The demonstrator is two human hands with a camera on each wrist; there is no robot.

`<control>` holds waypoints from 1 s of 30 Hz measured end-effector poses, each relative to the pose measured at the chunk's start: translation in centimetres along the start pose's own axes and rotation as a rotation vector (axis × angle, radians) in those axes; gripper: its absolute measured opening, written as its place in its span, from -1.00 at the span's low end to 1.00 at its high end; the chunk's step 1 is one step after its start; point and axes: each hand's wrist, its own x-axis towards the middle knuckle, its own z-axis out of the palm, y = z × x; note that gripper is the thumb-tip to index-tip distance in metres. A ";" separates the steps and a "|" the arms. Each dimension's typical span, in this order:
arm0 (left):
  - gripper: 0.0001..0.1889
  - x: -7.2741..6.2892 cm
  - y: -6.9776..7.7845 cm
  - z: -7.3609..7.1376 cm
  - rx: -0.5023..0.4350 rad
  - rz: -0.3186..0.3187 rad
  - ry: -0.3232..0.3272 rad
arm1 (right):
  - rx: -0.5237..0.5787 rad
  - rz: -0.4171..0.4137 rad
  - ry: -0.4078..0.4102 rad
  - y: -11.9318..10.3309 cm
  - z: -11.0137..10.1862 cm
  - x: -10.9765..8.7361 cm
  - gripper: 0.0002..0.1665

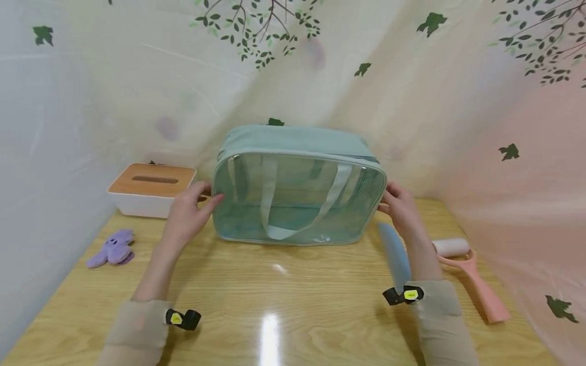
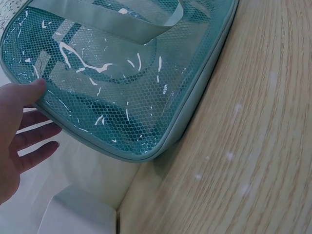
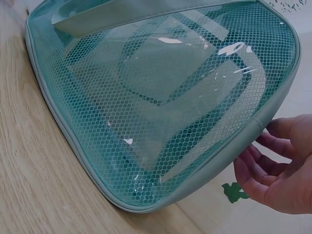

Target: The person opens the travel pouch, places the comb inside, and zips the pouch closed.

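Note:
A mint-green toiletry bag (image 1: 299, 198) with a clear front panel and a strap handle (image 1: 279, 232) stands upright on the table. My left hand (image 1: 189, 211) is at the bag's left side, thumb on the front edge and fingers beside the side wall. In the left wrist view the left thumb (image 2: 36, 90) presses the clear panel near its piping. My right hand (image 1: 403, 208) is at the opposite side; in the right wrist view its thumb and curled fingers (image 3: 256, 170) touch the side edge. Fingertips behind the bag are partly hidden.
A white tissue box (image 1: 142, 206) with a wooden lid and a purple plush toy (image 1: 114, 248) lie to the left. On the right are a light-blue curved item (image 1: 394, 254), partly behind my wrist, and a pink-handled lint roller (image 1: 480, 284). A patterned curtain (image 1: 293, 76) hangs behind.

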 end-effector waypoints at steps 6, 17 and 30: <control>-0.83 -0.8 -0.1 -0.4 0.022 -0.003 -0.039 | 0.000 0.052 -0.057 1.0 0.4 -0.2 -0.78; -0.84 -0.5 0.0 -0.3 0.001 -0.003 -0.055 | -0.011 0.090 -0.126 0.4 0.2 -0.3 -0.76; -0.85 -0.2 0.0 -0.5 0.006 -0.027 -0.097 | -0.074 0.096 -0.169 0.3 0.0 0.0 -0.90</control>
